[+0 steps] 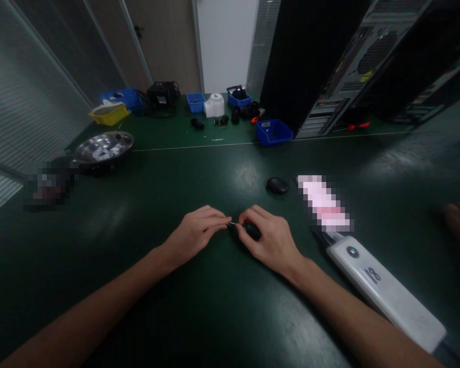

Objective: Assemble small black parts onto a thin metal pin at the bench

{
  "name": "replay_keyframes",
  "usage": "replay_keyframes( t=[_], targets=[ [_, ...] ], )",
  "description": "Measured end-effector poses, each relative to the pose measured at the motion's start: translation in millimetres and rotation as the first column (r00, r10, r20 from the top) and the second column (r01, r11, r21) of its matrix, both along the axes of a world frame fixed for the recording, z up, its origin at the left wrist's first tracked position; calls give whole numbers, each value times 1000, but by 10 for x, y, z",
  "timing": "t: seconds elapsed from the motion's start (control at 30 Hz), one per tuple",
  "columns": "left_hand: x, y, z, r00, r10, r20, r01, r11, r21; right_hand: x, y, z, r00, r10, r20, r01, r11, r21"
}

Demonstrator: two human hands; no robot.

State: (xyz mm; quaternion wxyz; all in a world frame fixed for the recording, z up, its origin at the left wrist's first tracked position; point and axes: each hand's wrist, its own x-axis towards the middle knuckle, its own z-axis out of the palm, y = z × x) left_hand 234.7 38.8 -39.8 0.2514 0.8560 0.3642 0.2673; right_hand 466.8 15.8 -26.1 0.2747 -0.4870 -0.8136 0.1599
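Evidently, the item in hand was a small black-handled tool (253, 231), possibly a screwdriver, located between both hands over the dark green tabletop (214, 301). Its handle lay within the right hand (272, 237), whose fingers and thumb were curled around it. A thin bright shaft (233, 223) extended from the handle toward the left hand (201, 225). The left thumb and fingertips were pressed together, apparently pinching a small dark part (230, 225) at the shaft's far end; from my position, its exact form could not be determined. The tool was judged light, stiff and not fragile. The thicker handle offered the surest hold; the slim shaft would likely slip between fingertips.
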Motion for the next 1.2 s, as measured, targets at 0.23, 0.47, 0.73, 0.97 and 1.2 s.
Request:
replay_keyframes(
  t=[0.23, 0.47, 0.73, 0.97, 1.2],
  targets=[
    [-19, 18, 76, 989, 39, 144, -21, 992, -126, 3, 10, 43, 990, 54, -131, -58, 998, -29],
    [-50, 8, 66, 995, -87, -58, 85, 996, -32, 2, -7, 21, 996, 71, 60, -70, 997, -25],
    [-6, 0, 83, 986, -34, 165, 64, 982, -180, -42, -51, 53, 961, 126, -248, -138, 990, -33],
    [8, -12, 88, 997, -49, 56, 51, 998, -43, -23, -40, 25, 983, 48, -180, -48, 999, 1],
    [54, -39, 135, 991, -37, -128, 35, 999, -20, -1, 10, 16, 982, -34, -185, 40, 999, 33]
  ],
)
